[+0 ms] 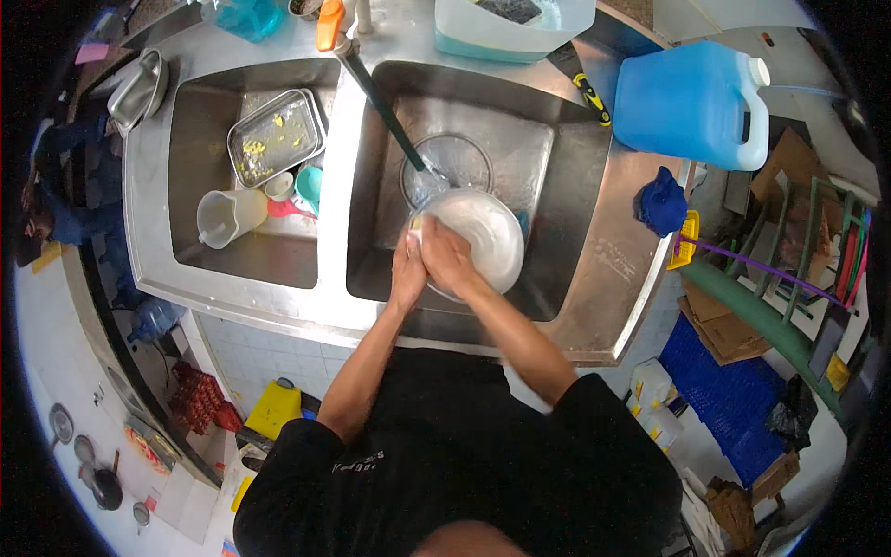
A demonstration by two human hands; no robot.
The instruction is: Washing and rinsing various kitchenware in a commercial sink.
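A pale, round bowl [492, 243] is tilted over the right sink basin [569, 200]. At its left rim is my left hand [406, 271], fingers closed on the edge. My right hand [447, 255] is closed and pressed against my left, across the left part of the bowl. A small whitish bit shows at the fingertips, too little to name. Just beyond the bowl, water runs from a dark green hose [385, 110] onto a round, clear piece with a metal rim [464, 144].
The left basin [283, 257] holds a metal tray [278, 139] with yellow scraps, a whitish jug [230, 218] and small cups. Behind stands a clear tub [515, 39]. A blue jerrycan [682, 104], a yellow-black handled tool [590, 97] and a blue cloth [662, 202] lie right.
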